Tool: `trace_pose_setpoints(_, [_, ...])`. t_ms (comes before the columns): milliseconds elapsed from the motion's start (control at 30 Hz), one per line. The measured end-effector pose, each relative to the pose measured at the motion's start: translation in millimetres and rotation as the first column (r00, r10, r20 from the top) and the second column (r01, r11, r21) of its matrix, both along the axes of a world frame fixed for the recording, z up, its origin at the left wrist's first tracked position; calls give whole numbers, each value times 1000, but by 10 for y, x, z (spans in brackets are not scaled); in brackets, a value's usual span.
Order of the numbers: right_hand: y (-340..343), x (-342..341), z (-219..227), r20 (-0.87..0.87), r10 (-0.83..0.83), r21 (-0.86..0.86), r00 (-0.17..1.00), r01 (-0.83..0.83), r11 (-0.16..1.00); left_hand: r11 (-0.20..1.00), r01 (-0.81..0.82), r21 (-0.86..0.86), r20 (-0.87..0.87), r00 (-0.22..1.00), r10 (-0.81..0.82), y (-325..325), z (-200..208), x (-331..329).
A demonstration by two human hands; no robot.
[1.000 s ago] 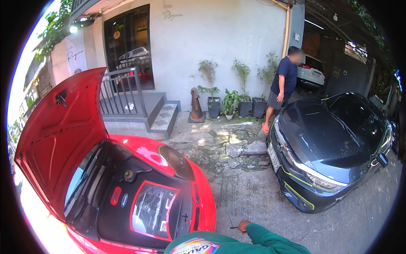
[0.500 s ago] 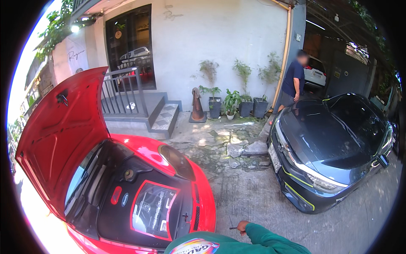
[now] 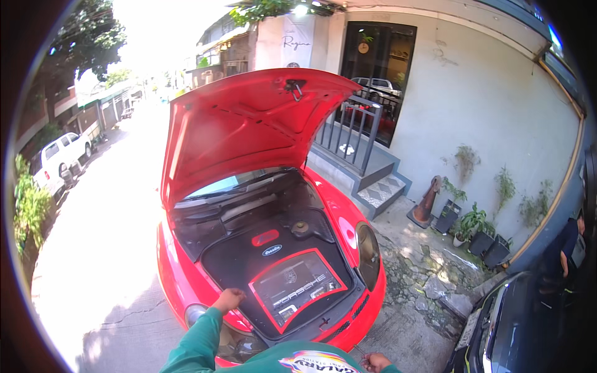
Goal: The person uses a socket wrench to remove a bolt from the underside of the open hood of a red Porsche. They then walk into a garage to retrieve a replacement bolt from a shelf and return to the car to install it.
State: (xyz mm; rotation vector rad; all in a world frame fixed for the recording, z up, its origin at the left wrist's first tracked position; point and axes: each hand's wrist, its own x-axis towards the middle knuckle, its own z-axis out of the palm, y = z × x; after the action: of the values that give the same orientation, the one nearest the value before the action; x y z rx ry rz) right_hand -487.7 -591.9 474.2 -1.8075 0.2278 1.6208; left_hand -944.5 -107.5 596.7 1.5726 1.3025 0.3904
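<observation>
A red car [image 3: 368,297] stands in front of me with its hood [image 3: 249,124] raised. Its front compartment has a black lining [image 3: 233,267] and a red-framed clear panel [image 3: 295,283]. Over the compartment's left edge is my left hand [image 3: 229,301], fingers curled together, with nothing visible in them; whether it touches the car I cannot tell. Low in the picture, by the front bumper, my right hand [image 3: 376,362] is closed around a thin dark tool [image 3: 359,355]. The tool's kind is too small to make out.
A dark car [image 3: 516,329] stands at the right, with a person [image 3: 564,245] beside it. Along the wall are potted plants [image 3: 481,242], a traffic cone [image 3: 426,202] and steps [image 3: 380,189] with a railing [image 3: 354,133]. A white vehicle [image 3: 65,155] is parked down the street.
My view has swung left, bringing the red car to the middle. My left hand has come into view over its compartment. The right hand now sits lower, near the bumper.
</observation>
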Motion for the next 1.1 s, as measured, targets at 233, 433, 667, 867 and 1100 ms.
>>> trace_pose_setpoints(233, [1549, -381, 1413, 41, 74, 501, 996, -85, 861, 979, -53, 197, 237, 971, 5, 134, 1722, 212])
trace_pose_setpoints(433, [1931, -1435, 2647, -57, 84, 715, 995, -18, 699, 947, 155, 280, 346, 904, -250, -89, 1894, 339])
trace_pose_setpoints(667, [2325, -2137, 3443, 37, 233, 800, 972, -169, 576, 944, 326, -52, 619, 753, -226, -523, 2254, 545])
trace_pose_setpoints(867, [2644, -2077, 3849, 87, 260, 833, 962, -213, 510, 962, 274, -8, 733, 656, -181, -367, 2617, 924])
trace_pose_setpoints(1100, [3291, -1200, 4400, 106, 338, 921, 935, -220, 322, 996, 91, -7, 817, 575, -47, -120, 3401, 1643])
